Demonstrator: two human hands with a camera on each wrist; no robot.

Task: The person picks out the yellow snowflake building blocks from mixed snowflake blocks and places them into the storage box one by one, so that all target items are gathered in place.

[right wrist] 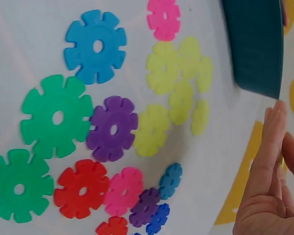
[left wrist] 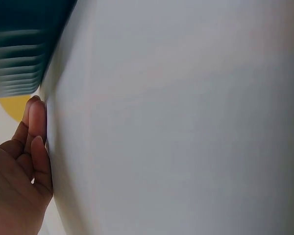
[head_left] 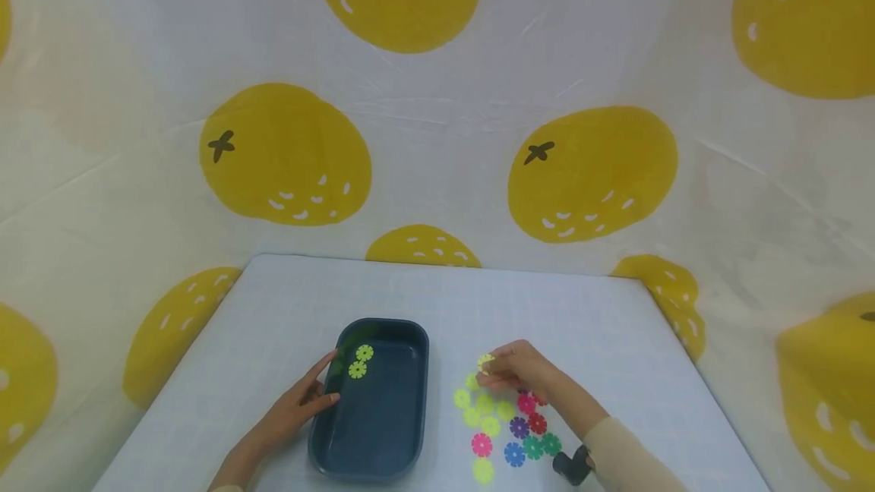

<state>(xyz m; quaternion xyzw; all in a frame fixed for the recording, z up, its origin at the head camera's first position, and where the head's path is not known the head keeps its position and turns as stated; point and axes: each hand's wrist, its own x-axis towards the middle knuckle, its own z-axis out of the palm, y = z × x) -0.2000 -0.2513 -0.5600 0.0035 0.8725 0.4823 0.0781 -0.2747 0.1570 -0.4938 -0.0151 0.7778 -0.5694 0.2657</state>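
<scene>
Tray (head_left: pixel 376 424), dark blue with rounded corners, stands on the white counter (head_left: pixel 547 302) directly to the right of the left grip (head_left: pixel 295 407). That grip is relaxed rather than clenched: its index fingertip touches the rim, its thumb reaches over the left wall, and the left wrist view shows other fingers fairly straight beside the tray's outer side. Ahead of this grip, inside the tray and near its left wall, lie two tray discs (head_left: pixel 358 370), yellow-green and notched, one just behind the other.

Across the tray, to its right, the right grip (head_left: pixel 519 367) pinches a single yellow-green disc (head_left: pixel 486 361) between thumb and fingers; the right wrist view shows little of it, as the fingers cover most. Below and to the left of that grip, on the counter, spread the loose yellow discs (head_left: pixel 484 402), the nearest close to the fingertips. Nearer the wearer from the grip lie a pink disc (head_left: pixel 481 444), a blue disc (head_left: pixel 515 454), a purple disc (head_left: pixel 519 427), a red disc (head_left: pixel 537 423) and two green discs (head_left: pixel 533 446). More coloured pieces sit partly hidden under the grip. Behind it, a beige sleeve (head_left: pixel 629 454) covers the forearm.

Beyond both grips hangs a pale cloth (head_left: pixel 444 150) printed with yellow fruit.
</scene>
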